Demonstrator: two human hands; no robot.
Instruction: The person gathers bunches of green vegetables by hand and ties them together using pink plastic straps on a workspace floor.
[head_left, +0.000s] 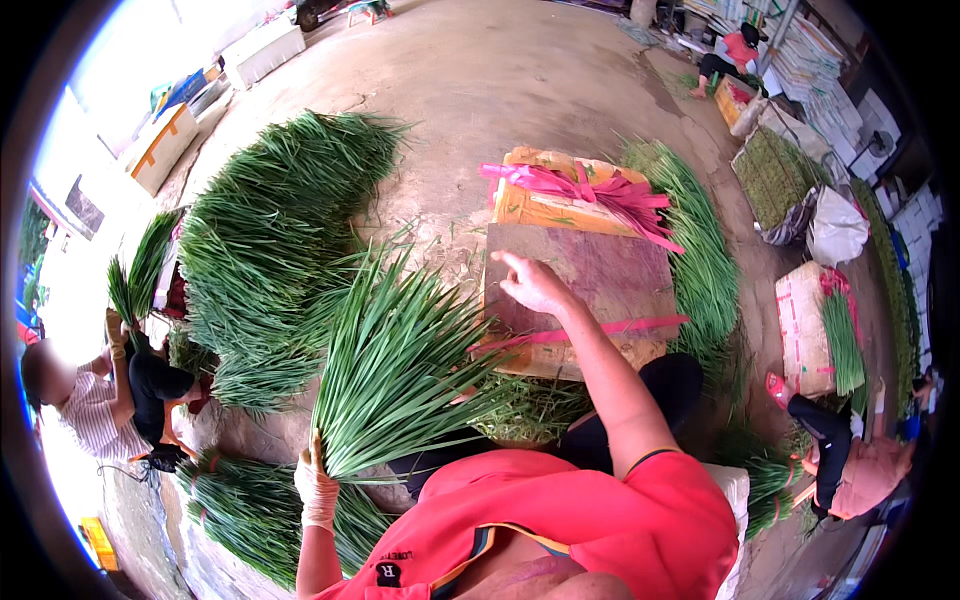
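Observation:
My left hand (316, 480), in a pale glove, grips a fanned bunch of long green leafy stalks (390, 367), apparently garlic chives, near its lower end. My right hand (529, 283) is bare and holds nothing; its index finger points out above a brown board (600, 270) lying on a taped box. One pink strip (630, 325) lies across the board's near part. Behind the board, a bundle of pink ribbon strips (600, 195) rests on a yellow-taped foam box (536, 206).
A large heap of the greens (277, 240) curves along the left, with another pile (705, 255) right of the board. Tied bundles (247, 510) lie at lower left. Trimmings (532, 409) sit below the board. Seated people are at left (97, 405), right (862, 465) and far right (739, 56).

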